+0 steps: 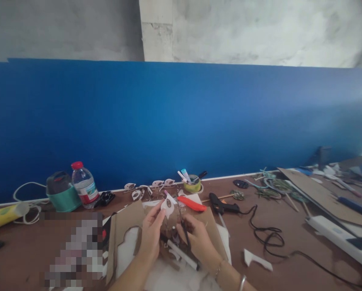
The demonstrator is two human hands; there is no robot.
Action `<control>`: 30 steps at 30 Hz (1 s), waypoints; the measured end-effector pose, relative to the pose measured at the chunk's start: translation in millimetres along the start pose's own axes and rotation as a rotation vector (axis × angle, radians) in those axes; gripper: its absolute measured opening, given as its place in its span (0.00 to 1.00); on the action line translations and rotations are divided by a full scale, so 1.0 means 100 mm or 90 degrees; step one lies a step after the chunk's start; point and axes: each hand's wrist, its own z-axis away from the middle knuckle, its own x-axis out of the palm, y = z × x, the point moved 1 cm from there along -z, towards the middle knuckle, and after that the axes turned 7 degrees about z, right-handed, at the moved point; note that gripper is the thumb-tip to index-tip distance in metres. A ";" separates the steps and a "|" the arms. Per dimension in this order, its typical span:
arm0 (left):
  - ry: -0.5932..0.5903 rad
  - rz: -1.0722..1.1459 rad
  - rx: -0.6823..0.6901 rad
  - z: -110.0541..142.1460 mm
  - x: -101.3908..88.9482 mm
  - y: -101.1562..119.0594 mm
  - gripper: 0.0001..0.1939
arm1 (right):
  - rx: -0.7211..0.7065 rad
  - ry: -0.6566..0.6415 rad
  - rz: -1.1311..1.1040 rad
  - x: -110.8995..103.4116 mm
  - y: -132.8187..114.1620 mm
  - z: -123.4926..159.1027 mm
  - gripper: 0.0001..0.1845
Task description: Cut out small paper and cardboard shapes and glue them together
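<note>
My left hand (152,228) pinches a small white leaf-shaped cutout (168,207) with a dark eye-like pattern, holding it upright above the work area. Close beside it, my right hand (197,236) is closed on black-handled scissors (185,232), whose thin blade points up and away from me near the cutout's right edge. Below my hands lies cardboard (128,218) with white sheets and scraps. A white tube (183,254) and small dark pieces lie between my wrists. An orange cutter-like tool (192,203) rests just beyond my right hand.
Several similar white cutouts (158,184) line the back edge near a yellow-green pen holder (192,186). At right are a black glue gun (223,205), its looping cord and a power strip (341,238). A red-capped bottle (85,188) and teal container (64,198) stand left.
</note>
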 end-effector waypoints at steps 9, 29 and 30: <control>-0.002 -0.006 -0.016 -0.01 -0.01 -0.02 0.26 | 0.043 0.011 -0.003 0.00 -0.07 0.00 0.14; 0.041 -0.041 0.011 0.05 0.09 0.06 0.19 | 0.023 -0.014 -0.051 -0.03 -0.09 0.05 0.08; 0.039 -0.040 0.011 0.05 0.09 0.06 0.19 | 0.028 -0.016 -0.050 -0.04 -0.11 0.05 0.08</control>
